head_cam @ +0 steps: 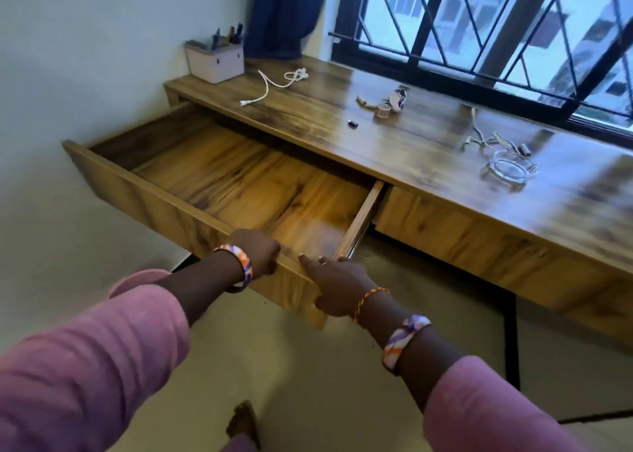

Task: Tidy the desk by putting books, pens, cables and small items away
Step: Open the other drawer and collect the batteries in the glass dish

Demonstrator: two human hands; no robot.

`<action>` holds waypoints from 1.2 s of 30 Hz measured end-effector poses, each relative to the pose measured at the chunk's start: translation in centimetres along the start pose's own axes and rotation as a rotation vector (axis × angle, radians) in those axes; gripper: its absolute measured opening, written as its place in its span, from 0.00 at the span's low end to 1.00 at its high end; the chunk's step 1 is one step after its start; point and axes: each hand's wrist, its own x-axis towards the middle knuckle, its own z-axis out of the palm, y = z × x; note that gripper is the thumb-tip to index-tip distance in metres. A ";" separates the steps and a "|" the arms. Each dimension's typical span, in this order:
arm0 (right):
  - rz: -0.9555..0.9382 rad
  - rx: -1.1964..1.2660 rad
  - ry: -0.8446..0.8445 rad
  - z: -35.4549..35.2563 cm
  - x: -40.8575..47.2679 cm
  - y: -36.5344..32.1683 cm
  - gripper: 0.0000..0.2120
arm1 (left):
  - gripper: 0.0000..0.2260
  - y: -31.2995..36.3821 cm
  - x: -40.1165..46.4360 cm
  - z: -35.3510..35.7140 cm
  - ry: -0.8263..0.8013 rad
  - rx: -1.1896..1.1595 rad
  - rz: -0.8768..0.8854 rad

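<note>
Currently the drawer (219, 177) stands pulled well out from under the left end of the desk (428, 150), and its wooden floor shows nothing stored in it, so the putting-away proper appears not yet begun. The left hand (257, 256) grips the top edge of the drawer front with its fingers curled over the edge; the right hand (337, 287) rests on the same front at its right corner, fingers fairly straight along the top edge and thumb down the face, so it presses rather than clamps. Remaining on the desk: a white cable (274, 83) lies loosely looped near the back-left corner, just beside a pale organiser box (215, 62) that holds several dark pens or tools upright. A small dark item (352, 123) lies near the middle of the desk, toward the front edge. Behind it, toward the window edge, sits a cluster of small items (387, 103), too blurred to identify singly. A second thin cable (486, 136) trails toward the right end, touching or just beside a clear glass dish (512, 170). No books are visible. Judgement: storage is opened, and all loose items are left to transfer.
</note>
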 end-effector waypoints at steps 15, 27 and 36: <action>-0.083 -0.086 -0.040 0.7 -5.0 -9.1 0.26 | 0.10 1.3 -11.3 1.5 -0.088 0.206 0.001; 0.137 0.135 -0.144 2.1 -7.5 -13.5 0.36 | 0.11 0.6 -15.8 3.5 0.009 0.063 -0.019; 0.116 0.172 -0.137 2.1 -7.7 -13.4 0.38 | 0.15 0.6 -16.2 2.2 -0.118 0.057 -0.014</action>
